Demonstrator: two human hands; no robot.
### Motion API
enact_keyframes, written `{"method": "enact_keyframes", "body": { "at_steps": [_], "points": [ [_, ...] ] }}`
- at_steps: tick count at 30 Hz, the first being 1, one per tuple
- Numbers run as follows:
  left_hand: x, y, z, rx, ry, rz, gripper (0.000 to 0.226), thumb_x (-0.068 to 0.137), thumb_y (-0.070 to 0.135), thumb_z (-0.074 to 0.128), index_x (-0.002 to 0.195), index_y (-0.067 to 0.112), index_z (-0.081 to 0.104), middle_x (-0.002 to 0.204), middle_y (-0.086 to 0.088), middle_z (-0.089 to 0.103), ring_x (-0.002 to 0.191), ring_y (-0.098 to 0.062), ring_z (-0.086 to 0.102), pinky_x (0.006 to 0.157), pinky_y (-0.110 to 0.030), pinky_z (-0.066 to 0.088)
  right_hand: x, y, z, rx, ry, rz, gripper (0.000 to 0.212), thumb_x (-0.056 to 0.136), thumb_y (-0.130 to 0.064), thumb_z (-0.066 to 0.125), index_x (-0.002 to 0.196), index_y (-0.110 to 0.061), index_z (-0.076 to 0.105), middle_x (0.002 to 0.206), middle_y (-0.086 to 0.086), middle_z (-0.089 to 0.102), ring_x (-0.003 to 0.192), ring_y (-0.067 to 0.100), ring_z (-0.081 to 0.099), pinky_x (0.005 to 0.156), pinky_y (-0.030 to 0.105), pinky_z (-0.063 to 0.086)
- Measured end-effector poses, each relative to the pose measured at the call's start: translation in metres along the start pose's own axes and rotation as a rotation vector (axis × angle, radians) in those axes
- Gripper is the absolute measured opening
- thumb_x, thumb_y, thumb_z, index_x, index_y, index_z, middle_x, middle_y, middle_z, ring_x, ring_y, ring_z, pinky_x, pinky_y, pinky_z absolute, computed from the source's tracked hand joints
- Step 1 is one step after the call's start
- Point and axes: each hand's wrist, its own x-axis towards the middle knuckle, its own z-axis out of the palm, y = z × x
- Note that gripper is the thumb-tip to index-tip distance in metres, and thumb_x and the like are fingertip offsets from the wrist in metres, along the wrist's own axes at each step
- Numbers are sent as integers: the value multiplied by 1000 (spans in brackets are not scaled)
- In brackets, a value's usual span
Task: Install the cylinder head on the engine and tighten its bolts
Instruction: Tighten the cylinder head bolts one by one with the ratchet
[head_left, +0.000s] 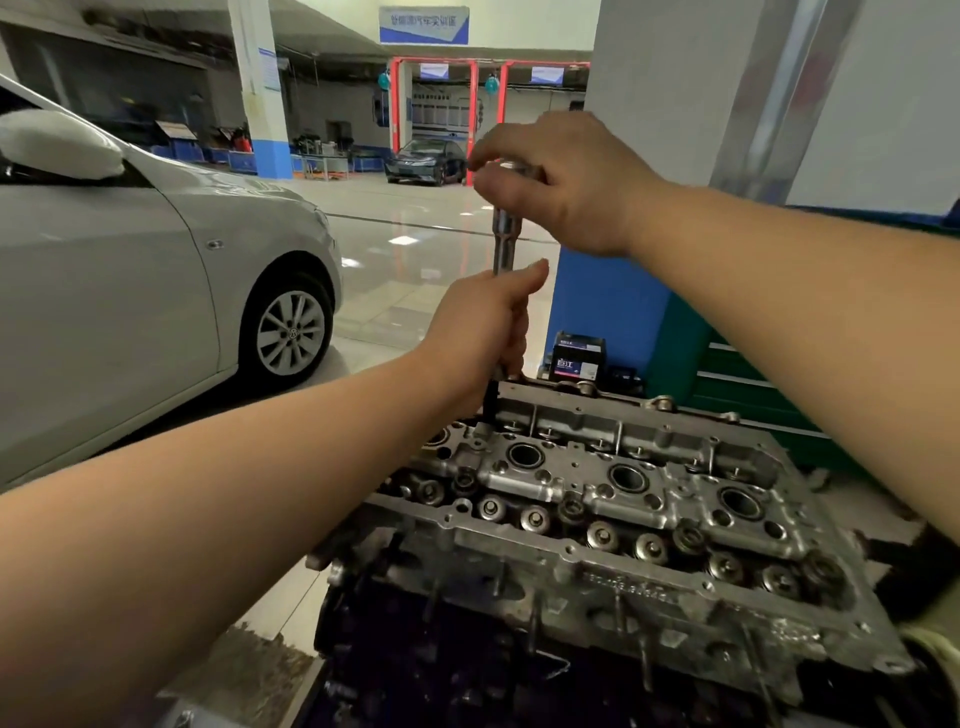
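Fingers round ext. bar, glossy floor

Extension bar top hidden under right hand; its lower end behind left hand. Wall sign text blurred.

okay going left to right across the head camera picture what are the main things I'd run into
Silver car → left hand gripping the socket extension bar → right hand holding the bar's top → cylinder head → green tool cabinet.
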Motion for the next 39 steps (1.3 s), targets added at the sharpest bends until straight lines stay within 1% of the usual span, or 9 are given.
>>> {"method": "enact_keyframes", "body": {
  "at_steps": [5,10,15,18,20,23,30,36,39],
  "points": [
    [4,-3,-5,-62,-138,-57,59,103,27,59,51,28,32,52,3,23,43,-16,18,44,-24,24,-12,-3,0,211,-55,119,67,91,-79,31,136,-35,54,92,-12,64,87,9,61,76,31,44],
    [9,0,-12,-82,-308,-90,54,105,33,53,57,25,31,52,3,21,46,-16,17,46,-25,24,-16,-35,-14,-460,-14,350,87,87,-89,14,70,-17,59,67,2,53,61,25,50,55,31,28],
    [-6,-13,0,177,106,53,43,96,47,64,72,14,50,58,-8,48,48,-20,45,50,-27,43,-15,-56,-19,-602,16,290,87,82,-94,10,64,-19,51,63,3,51,55,23,46,53,30,26],
    [-5,-18,8,147,227,2,38,94,48,64,83,13,53,65,-9,47,53,-21,45,56,-31,44,-10,-46,-11,-262,-6,266,85,90,-88,14,69,-18,58,68,-3,57,69,20,57,72,39,40],
    [-2,-14,10,141,172,-12,37,95,42,66,77,12,53,60,-8,45,52,-22,43,56,-34,40,-6,-40,-9,290,-26,376,78,101,-75,22,71,-20,68,79,-5,67,87,16,62,100,48,39],
    [-1,-14,9,97,44,5,44,96,30,66,60,16,45,52,-4,35,50,-21,30,58,-36,29,1,-33,-4,1002,32,478,79,108,-64,23,85,-13,79,101,0,79,113,17,66,108,47,38],
    [5,-22,-5,-87,-22,14,59,92,24,69,43,28,37,48,5,26,42,-17,21,46,-26,25,4,-47,2,547,35,348,72,105,-62,40,62,-9,65,54,-11,58,57,1,54,74,32,41],
    [6,-26,0,36,24,89,43,81,33,73,49,18,49,47,-5,39,41,-22,35,50,-31,37,-11,-64,-18,-400,-37,467,70,89,-86,14,64,-25,36,67,2,43,59,22,41,55,34,28],
    [3,-27,-1,92,103,117,36,80,39,69,69,8,53,50,-8,49,44,-22,46,62,-39,47,-12,-73,-18,-524,-13,407,68,87,-87,17,64,-25,34,67,0,41,56,21,36,52,32,25]
  ]
}}
